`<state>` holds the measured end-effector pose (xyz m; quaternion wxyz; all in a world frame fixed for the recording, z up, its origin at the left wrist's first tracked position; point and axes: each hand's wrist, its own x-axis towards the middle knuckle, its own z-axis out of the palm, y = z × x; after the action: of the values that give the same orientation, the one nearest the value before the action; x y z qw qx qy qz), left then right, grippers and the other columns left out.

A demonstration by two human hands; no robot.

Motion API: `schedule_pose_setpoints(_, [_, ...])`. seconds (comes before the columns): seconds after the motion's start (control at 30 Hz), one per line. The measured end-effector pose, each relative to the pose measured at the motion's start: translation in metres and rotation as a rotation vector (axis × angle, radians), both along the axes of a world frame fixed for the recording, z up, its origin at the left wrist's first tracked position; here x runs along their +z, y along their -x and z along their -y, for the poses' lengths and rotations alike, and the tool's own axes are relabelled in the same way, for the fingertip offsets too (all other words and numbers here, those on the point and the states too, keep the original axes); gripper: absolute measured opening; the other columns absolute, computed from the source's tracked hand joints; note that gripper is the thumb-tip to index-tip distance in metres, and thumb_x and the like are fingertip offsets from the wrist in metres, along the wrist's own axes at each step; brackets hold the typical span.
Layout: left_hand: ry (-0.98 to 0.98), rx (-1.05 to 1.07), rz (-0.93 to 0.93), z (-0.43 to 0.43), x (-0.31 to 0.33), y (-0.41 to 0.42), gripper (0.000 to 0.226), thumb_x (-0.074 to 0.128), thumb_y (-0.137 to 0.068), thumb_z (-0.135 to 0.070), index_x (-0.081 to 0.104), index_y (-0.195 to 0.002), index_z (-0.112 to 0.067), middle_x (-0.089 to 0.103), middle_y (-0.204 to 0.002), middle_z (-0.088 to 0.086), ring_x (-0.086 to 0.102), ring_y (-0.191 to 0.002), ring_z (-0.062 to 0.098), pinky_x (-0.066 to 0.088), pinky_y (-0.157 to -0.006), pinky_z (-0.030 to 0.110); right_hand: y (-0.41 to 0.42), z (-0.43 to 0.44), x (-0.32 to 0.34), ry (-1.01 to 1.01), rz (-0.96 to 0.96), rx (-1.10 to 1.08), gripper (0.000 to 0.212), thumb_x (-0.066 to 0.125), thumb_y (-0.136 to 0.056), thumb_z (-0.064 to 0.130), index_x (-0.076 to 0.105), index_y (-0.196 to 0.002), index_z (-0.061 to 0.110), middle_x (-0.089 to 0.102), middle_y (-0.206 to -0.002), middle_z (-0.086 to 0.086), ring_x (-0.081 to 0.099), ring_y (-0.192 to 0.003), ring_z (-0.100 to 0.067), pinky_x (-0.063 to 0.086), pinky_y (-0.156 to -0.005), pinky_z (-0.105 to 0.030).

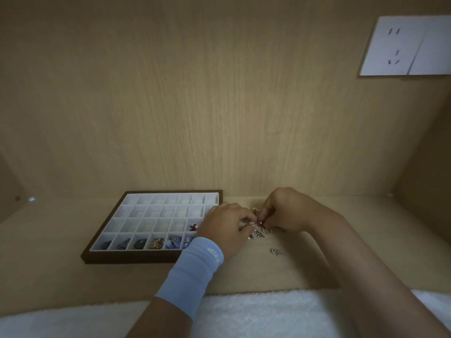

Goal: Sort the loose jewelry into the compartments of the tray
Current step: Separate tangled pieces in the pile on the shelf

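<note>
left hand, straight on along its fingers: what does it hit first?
Likely the small jewelry piece both hands seem to pinch: the left hand points right at it, with the right hand directly beyond. Depth is unclear.

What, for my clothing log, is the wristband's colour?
The wristband is light blue; head view.

I can see only one bit of writing. It is a small white mark printed on the light blue sleeve on the left wrist, close to the sleeve's far edge. The letters are too small and blurry for me to read.
</note>
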<state>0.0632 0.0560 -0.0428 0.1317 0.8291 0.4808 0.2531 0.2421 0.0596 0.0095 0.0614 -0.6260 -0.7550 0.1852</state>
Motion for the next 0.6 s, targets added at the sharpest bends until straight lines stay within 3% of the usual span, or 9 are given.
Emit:
schedule_pose_setpoints(0.1, [-0.015,-0.008,-0.014,0.000,0.000,0.000,0.020,0.059,-0.090,-0.035,0.068,-0.107,-0.034,0.066,-0.106,-0.013,0.052,-0.106,0.010,0.036,-0.102,0.034,-0.003,-0.003,-0.004,-0.015,-0.019,-0.016,0.015,0.071,-0.076,0.021,0.080,-0.078,0.033,0.073,-0.069,0.014,0.068,-0.064,-0.003,0.057,-0.069,-0.028])
schedule_pose_setpoints(0.27, [-0.001,-0.004,0.083,0.000,0.000,0.000,0.020,0.063,-0.087,-0.032,0.067,-0.106,-0.032,0.067,-0.099,-0.016,0.055,-0.101,0.005,0.041,-0.099,0.032,-0.007,-0.004,-0.003,-0.027,-0.142,-0.039,0.011,0.073,-0.082,0.018,0.077,-0.073,0.024,0.075,-0.070,0.003,0.062,-0.053,-0.006,0.048,-0.054,-0.022])
schedule_pose_setpoints(0.4, [0.094,0.032,0.328,0.002,0.003,0.001,0.021,0.069,-0.084,-0.029,0.067,-0.105,-0.031,0.069,-0.099,-0.015,0.061,-0.093,-0.007,0.047,-0.088,0.014,-0.006,-0.002,0.003,-0.046,-0.386,-0.011,0.018,0.074,-0.086,0.014,0.076,-0.074,0.027,0.075,-0.075,-0.003,0.060,-0.061,-0.004,0.050,-0.061,-0.021])
schedule_pose_setpoints(0.6, [0.190,0.120,0.671,0.002,0.020,0.010,0.008,0.075,-0.082,-0.024,0.071,-0.087,-0.029,0.074,-0.081,-0.010,0.067,-0.080,0.001,0.050,-0.075,0.016,0.010,0.005,0.005,-0.078,-0.741,-0.010,0.005,0.074,-0.088,0.010,0.079,-0.089,0.010,0.078,-0.081,-0.005,0.067,-0.071,-0.005,0.052,-0.066,-0.016])
